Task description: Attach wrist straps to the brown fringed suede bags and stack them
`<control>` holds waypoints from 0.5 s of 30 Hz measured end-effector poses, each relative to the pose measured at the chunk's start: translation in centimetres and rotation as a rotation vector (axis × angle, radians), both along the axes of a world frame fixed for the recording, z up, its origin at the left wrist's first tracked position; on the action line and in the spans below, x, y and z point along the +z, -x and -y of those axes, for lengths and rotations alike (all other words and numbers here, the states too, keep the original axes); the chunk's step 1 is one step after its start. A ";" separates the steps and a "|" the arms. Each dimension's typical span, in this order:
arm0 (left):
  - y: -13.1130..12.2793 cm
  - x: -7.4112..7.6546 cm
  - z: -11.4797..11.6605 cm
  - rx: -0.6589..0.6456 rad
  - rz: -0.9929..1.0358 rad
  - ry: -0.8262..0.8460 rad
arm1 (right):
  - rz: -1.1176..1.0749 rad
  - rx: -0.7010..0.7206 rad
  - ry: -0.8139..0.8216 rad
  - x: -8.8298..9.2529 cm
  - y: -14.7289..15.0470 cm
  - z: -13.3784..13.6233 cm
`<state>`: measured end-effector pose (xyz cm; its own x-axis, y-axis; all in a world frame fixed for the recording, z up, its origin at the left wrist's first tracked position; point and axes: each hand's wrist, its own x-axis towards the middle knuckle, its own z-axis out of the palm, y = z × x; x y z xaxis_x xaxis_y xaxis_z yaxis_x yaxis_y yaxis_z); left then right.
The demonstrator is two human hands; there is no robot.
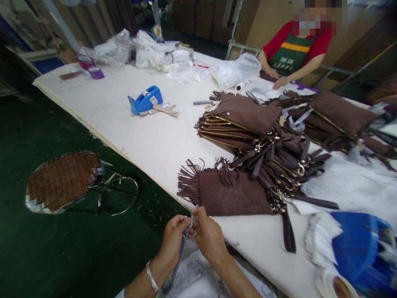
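Note:
My left hand (173, 238) and my right hand (208, 235) meet just below the table's near edge, both pinching a thin clear plastic bag (182, 248) that hangs down between them. A silver bangle is on my left wrist. Right above my hands lies a brown suede fringed bag (231, 192) with a dark strap. Behind it rises a stack of the same brown bags (245, 120) with gold zips.
A white-covered table (124, 111) carries a blue tape dispenser (145, 100), white plastic bags at the back, and a blue object (359, 244) at the right. Another person in red with a green apron works at the far side. A woven stool (63, 180) stands on the green floor.

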<state>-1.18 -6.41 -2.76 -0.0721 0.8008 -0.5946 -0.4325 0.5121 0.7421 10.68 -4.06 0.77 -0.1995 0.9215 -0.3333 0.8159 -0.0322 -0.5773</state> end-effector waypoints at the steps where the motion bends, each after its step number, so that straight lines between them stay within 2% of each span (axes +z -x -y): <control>1: -0.1 0.1 0.0 0.005 0.003 -0.006 | 0.011 -0.004 -0.004 0.0 0.1 0.1; 6: -0.1 0.2 0.0 0.030 -0.002 -0.042 | -0.062 -0.105 -0.063 -0.8 0.4 1.1; 15: 0.4 0.1 -0.4 0.019 0.187 0.036 | -0.539 -0.396 -0.037 -2.2 0.9 2.5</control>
<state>-1.60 -6.00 -2.63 0.0276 0.7786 -0.6270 -0.5710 0.5271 0.6294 9.75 -6.53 -1.42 0.0267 0.9682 -0.2486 0.3439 -0.2424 -0.9072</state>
